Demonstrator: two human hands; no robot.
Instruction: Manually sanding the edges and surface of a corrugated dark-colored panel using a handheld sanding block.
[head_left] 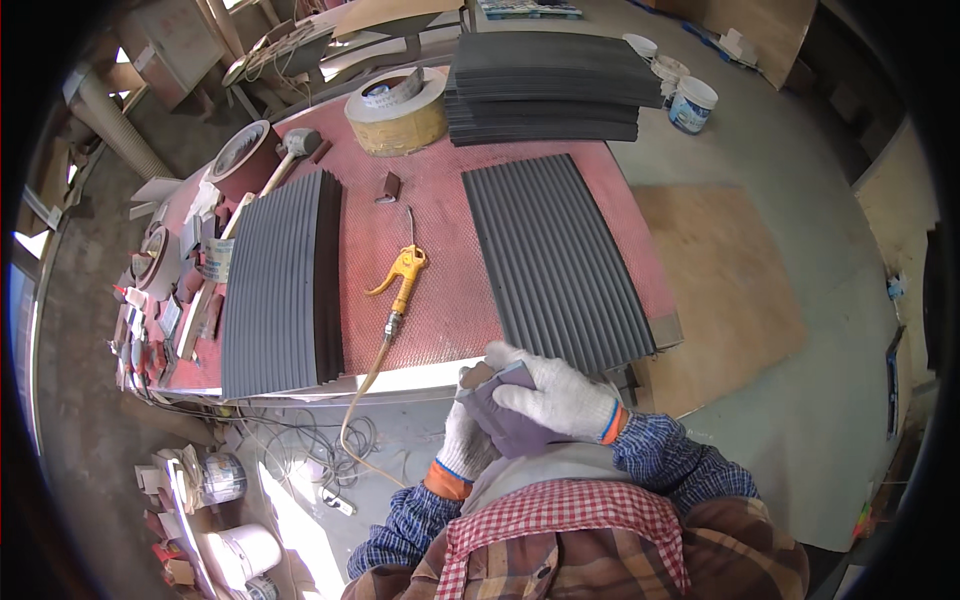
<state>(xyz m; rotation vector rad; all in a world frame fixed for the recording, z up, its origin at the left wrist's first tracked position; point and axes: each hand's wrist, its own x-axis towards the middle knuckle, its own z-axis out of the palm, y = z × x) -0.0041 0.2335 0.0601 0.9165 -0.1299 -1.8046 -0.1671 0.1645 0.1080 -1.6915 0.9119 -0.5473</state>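
In front of my body, both hands in white knit gloves grip a purplish-grey sheet that looks like sandpaper [512,425], bent or folded at its upper end. My right hand [560,395] is closed over its upper right part, thumb lying across the face. Its left side is held by my left hand [466,440], whose fingers are partly hidden behind it. A small brown piece [480,376] shows at the sheet's top; I cannot tell whether it belongs to it. Just beyond my hands, a dark grey ribbed panel [555,260] lies on the red-topped table [440,320].
A stack of ribbed panels [280,285] stands left, another dark stack [550,85] at the back. Between them lie a yellow air blow gun [403,275] with its hose, a small brown block [388,187] and a tape roll [398,115]. A mallet [295,148] rests back left. Cables [320,450] coil on the floor.
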